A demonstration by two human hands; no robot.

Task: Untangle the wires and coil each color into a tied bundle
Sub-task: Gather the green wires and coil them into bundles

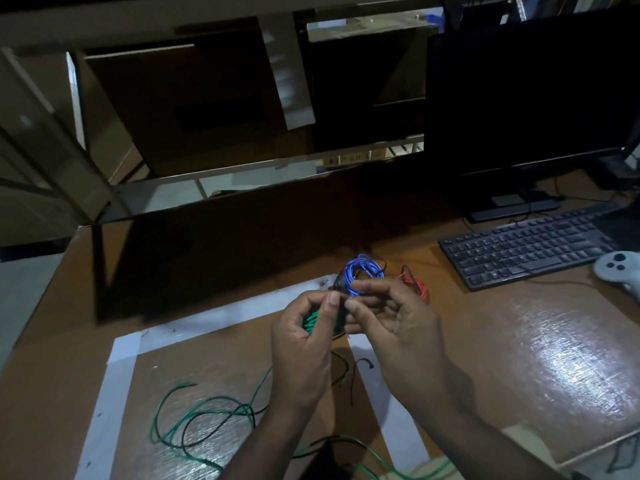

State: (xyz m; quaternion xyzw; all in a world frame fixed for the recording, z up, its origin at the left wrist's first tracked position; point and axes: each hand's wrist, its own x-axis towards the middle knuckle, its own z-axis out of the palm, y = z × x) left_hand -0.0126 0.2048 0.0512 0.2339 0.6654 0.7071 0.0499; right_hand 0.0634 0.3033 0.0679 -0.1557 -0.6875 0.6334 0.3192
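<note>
— Wires first: where do they stand?

— Blue coil (362, 273) is wound and held up above the middle of the bench (519, 341), both hands at it. Left hand (304, 341) has thumb and forefinger pinched at the near edge of the coil; right hand (398, 323) has fingers curled round its side. I judge they are closing its tie, though the tie itself is too small to make out.

— And the other colours?

— Red bundle (415, 285) lies just beyond the right hand, toward the far edge, already coiled by the look of it. Green wire (207, 410) is the work left: some is bunched under the left hand, the rest sprawls in loose loops toward the near edge, crossed with a black wire (194, 427).

— Anything in the way?

— White tape (117, 375) marks the work area. Keyboard (526, 251), game controller (620, 268) and monitor (533, 91) sit toward the right far corner, well apart. Dim light is the real hindrance.
</note>
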